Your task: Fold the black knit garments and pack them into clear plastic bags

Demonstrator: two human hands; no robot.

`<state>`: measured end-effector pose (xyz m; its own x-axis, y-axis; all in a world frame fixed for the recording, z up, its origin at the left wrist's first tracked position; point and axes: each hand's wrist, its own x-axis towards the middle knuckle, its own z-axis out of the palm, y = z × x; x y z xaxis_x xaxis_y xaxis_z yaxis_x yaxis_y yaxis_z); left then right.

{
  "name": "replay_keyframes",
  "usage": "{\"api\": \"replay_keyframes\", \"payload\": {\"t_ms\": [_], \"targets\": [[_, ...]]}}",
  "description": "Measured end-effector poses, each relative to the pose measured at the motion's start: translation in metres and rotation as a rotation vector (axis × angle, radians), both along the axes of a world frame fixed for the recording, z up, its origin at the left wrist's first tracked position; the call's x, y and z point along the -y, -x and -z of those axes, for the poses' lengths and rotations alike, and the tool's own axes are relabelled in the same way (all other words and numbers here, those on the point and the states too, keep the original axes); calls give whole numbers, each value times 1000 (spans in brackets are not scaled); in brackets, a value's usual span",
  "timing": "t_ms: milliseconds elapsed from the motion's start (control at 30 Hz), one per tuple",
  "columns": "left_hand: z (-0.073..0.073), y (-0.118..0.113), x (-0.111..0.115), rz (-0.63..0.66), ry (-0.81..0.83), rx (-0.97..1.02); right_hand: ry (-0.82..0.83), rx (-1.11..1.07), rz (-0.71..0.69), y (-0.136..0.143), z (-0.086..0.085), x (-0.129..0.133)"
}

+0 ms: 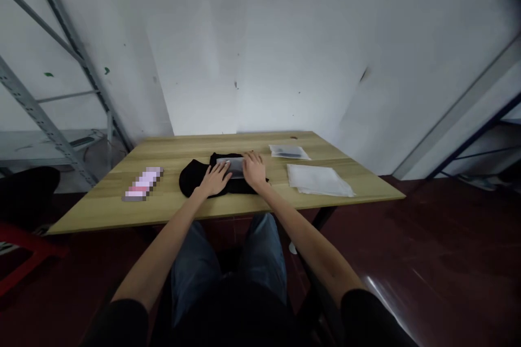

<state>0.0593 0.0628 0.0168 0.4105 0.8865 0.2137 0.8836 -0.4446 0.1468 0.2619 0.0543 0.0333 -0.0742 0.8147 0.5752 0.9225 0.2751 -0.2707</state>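
Note:
A black folded cloth item [191, 176], perhaps a garment with a rounded hood-like part at its left end, lies near the front edge of the table. On top of it is a greyish translucent plastic sheet or bag [236, 168]. My left hand [215, 179] rests flat on the cloth with fingers spread, its fingertips at the sheet's left end. Over the sheet's right end lies my right hand [254, 169], its fingers slightly bent and apart, pressing down on the cloth. What is under both palms is hidden.
White translucent bags [319, 180] lie stacked at the right of the wooden table [171, 211]. A smaller clear packet [288, 152] sits behind them. A blurred-out phone-like object [143, 183] lies at the left. Metal shelving [44, 119] and a red stool [28, 255] stand left.

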Motion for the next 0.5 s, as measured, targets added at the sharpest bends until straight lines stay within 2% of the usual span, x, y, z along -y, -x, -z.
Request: {"api": "replay_keyframes", "payload": {"t_ms": [67, 200, 333, 500], "targets": [[3, 1, 0, -35, 44, -35, 72, 80, -46, 9, 14, 13], [2, 3, 0, -87, 116, -66, 260, 151, -11, 11, 34, 25], [2, 6, -3, -117, 143, -51, 356, 174, -40, 7, 33, 16], [6, 14, -16, -106, 66, -17, 381, 178, -51, 11, 27, -2]]}}
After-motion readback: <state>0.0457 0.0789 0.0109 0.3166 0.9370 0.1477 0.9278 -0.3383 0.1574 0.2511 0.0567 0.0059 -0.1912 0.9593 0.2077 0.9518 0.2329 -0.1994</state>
